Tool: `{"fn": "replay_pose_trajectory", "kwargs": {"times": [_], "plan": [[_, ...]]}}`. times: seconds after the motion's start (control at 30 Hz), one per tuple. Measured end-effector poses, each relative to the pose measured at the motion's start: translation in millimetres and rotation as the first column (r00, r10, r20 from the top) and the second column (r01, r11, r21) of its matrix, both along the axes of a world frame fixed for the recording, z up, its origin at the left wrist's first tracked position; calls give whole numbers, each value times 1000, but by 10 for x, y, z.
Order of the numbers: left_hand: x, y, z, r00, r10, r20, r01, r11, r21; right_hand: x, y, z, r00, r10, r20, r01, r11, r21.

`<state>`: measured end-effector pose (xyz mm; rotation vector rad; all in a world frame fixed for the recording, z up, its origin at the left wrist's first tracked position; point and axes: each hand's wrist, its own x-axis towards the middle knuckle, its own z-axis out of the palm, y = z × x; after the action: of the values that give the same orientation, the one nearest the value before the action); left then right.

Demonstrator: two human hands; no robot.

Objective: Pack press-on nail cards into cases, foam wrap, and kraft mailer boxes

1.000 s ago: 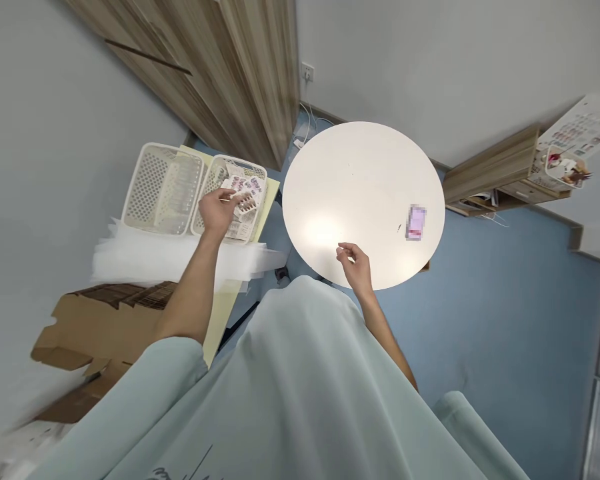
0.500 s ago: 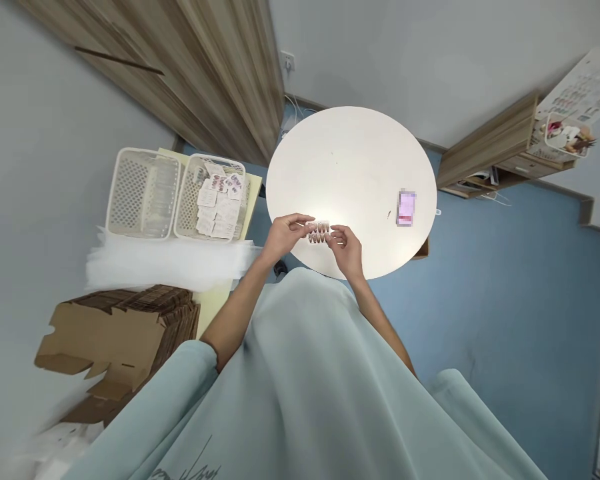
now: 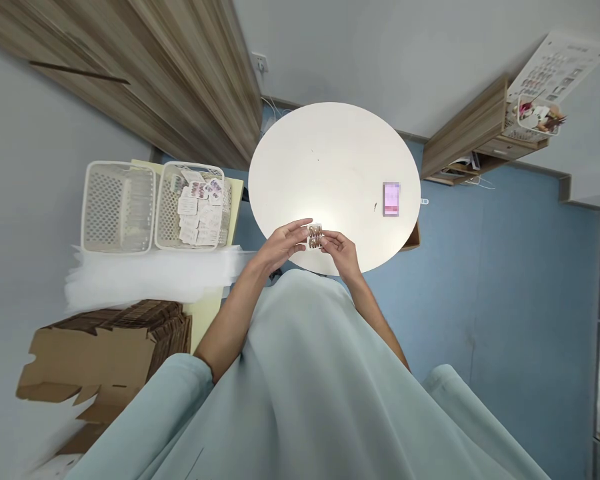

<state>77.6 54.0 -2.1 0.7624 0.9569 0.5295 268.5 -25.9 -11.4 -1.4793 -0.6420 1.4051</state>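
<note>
A small card of press-on nails point(image 3: 315, 235), with two rows of brownish glossy nails, is held low over the near edge of the white round table point(image 3: 325, 147). My right hand point(image 3: 344, 255) pinches its right side between thumb and fingers. At the card's left edge is my left hand point(image 3: 281, 244), its fingertips against the card and its index finger stretched out above it. The underside of the card is hidden.
A blurred pinkish phone-like item point(image 3: 391, 199) lies on the table's right. To the left stand a white basket of nail cards point(image 3: 165, 213), another white basket point(image 3: 86, 207), white sheets point(image 3: 150, 277) and folded cardboard boxes point(image 3: 95, 353). A wooden cabinet point(image 3: 473, 137) stands at right.
The view has shifted, so the table and baskets sit further left. My left thumb has moved off the nails' face, and the card looks narrower, turned slightly.
</note>
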Motion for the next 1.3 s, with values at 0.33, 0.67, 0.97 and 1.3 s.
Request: {"fn": "replay_pose_trajectory", "kwargs": {"times": [0.33,0.67,0.97,1.3], "plan": [[-28,-153,88,982,156,-102,-144,983,112,-115,-35,210,981,59,184,-62,998,12],[-38,-293,82,929,290,-232,-217,931,294,-356,-137,359,892,49,449,-85,994,61],[-328,-309,116,924,343,-169,-285,913,293,-220,-67,342,986,26,162,-25,1000,-10],[-595,-245,129,988,113,102,-124,987,102,-323,-45,427,986,163,-36,-165,984,-64]]}}
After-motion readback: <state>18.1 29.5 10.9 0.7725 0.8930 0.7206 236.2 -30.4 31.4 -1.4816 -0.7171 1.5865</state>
